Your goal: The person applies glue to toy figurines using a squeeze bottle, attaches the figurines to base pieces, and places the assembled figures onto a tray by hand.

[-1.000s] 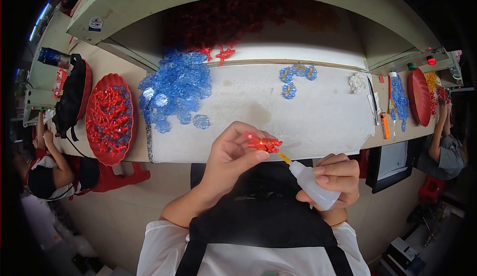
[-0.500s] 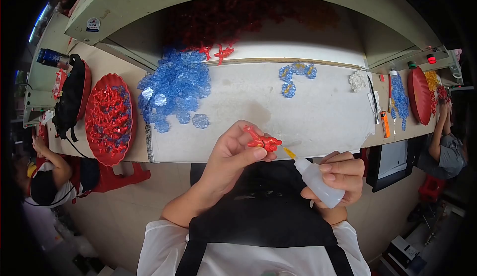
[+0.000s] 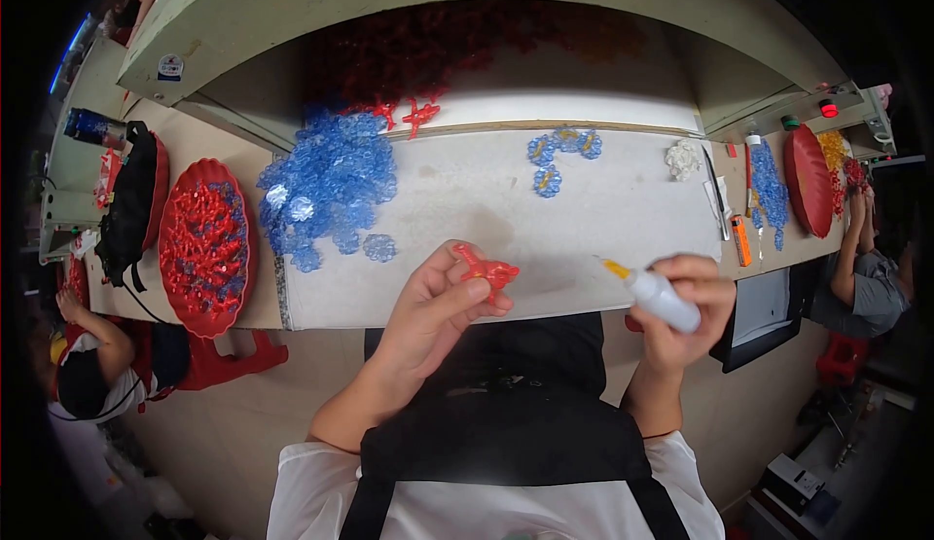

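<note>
Pinched in the fingers of my left hand (image 3: 435, 297) is a small red plastic figurine (image 3: 489, 272), held over the front edge of the white work surface (image 3: 418, 238). My right hand (image 3: 693, 311) wraps round a white squeeze bottle (image 3: 665, 302) with a yellow nozzle (image 3: 617, 269). The nozzle points up and left, apart from the figurine. Beyond my left hand lies a heap of clear blue flower-shaped pieces (image 3: 336, 180), with a single blue piece (image 3: 379, 247) near its front. Several blue pieces with yellow marks (image 3: 547, 181) lie farther back.
A red scalloped tray (image 3: 244, 292) of red and blue parts stands at left. Red figurines (image 3: 420, 114) lie at the shelf. At right are a white crumpled lump (image 3: 683, 158), an orange lighter (image 3: 741, 240) and another red tray (image 3: 809, 180). Other people sit on both sides.
The right hand has drawn the bottle up and to the right, away from the figurine. My left hand still holds the figurine; the whole view has shifted slightly.
</note>
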### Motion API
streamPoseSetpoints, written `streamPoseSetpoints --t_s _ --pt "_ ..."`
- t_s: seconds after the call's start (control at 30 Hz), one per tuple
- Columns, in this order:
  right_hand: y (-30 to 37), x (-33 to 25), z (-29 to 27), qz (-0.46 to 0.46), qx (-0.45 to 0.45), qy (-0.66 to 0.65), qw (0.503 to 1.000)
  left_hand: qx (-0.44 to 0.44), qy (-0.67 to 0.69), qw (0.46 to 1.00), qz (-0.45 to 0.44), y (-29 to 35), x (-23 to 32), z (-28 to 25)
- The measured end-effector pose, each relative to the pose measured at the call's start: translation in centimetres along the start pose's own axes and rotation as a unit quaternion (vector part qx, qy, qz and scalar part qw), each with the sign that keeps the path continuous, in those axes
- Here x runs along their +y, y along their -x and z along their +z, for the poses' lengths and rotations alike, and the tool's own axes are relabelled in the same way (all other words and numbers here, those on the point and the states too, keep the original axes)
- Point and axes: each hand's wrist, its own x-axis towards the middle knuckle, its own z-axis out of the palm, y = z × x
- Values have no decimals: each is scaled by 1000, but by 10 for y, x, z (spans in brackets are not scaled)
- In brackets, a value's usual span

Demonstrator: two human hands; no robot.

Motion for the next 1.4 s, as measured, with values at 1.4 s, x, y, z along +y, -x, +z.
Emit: streamPoseSetpoints --t_s 1.4 --pt "-4 22 23 178 -233 -246 924 -14 -112 994 -17 13 2 12"
